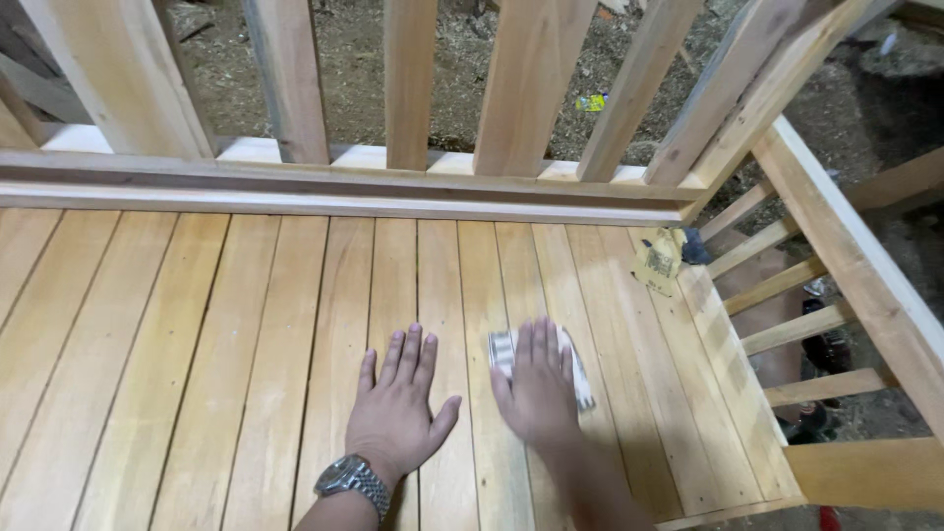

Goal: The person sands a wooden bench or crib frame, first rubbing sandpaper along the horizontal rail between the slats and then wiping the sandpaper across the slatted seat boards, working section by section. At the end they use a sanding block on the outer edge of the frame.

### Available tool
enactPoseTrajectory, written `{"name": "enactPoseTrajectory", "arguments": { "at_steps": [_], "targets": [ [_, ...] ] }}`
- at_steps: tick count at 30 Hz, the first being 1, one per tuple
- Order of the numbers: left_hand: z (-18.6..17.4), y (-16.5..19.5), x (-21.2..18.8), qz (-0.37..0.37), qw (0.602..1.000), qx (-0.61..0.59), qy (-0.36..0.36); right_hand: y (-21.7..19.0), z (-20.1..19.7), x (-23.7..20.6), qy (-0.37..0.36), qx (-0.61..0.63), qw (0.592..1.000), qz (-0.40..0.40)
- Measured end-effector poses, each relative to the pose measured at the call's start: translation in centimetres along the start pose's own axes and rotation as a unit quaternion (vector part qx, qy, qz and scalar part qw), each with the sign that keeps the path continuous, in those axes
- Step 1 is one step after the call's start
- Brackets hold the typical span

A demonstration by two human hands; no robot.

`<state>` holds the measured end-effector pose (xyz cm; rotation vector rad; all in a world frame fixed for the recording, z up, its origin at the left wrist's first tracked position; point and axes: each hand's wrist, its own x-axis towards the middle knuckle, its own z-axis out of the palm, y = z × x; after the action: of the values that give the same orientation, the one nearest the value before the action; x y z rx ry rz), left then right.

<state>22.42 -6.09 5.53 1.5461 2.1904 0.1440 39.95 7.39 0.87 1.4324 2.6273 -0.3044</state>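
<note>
The left hand (398,408) lies flat, fingers spread, palm down on the slatted wooden seat (197,374), holding nothing. Just beside it at three o'clock, the blurred right hand (536,388) presses a sheet of sandpaper (580,379) flat under its extended fingers.

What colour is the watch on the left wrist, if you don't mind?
The watch is silver metal with a dark dial, seen in the head view.

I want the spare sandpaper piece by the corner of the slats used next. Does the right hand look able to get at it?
Probably yes. The right hand presses a sheet of sandpaper on the slats, and the spare piece lies ahead to the right with only bare wood between.
</note>
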Motion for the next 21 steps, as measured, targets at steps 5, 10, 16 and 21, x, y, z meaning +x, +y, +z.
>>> {"name": "enactPoseTrajectory", "arguments": {
  "at_steps": [5, 10, 16, 21],
  "targets": [
    [0.4, 0.1, 0.1, 0.001, 1.000, 0.010, 0.007, 1.0, 0.4, 0.1, -0.017, -0.017, 1.000, 0.010],
    [1.1, 0.1, 0.3, -0.001, 1.000, 0.013, 0.016, 0.7, -1.4, 10.5, -0.009, -0.008, 1.000, 0.029],
    [0.4, 0.4, -0.1, 0.024, 0.997, 0.029, 0.061, 0.0, -1.5, 9.9, 0.000, 0.011, 0.999, 0.049],
    [-0.7, 1.2, -0.2, -0.011, 0.997, 0.059, -0.042, 1.2, -1.0, -4.4, -0.029, 0.000, 0.997, 0.077]
  ]
}}
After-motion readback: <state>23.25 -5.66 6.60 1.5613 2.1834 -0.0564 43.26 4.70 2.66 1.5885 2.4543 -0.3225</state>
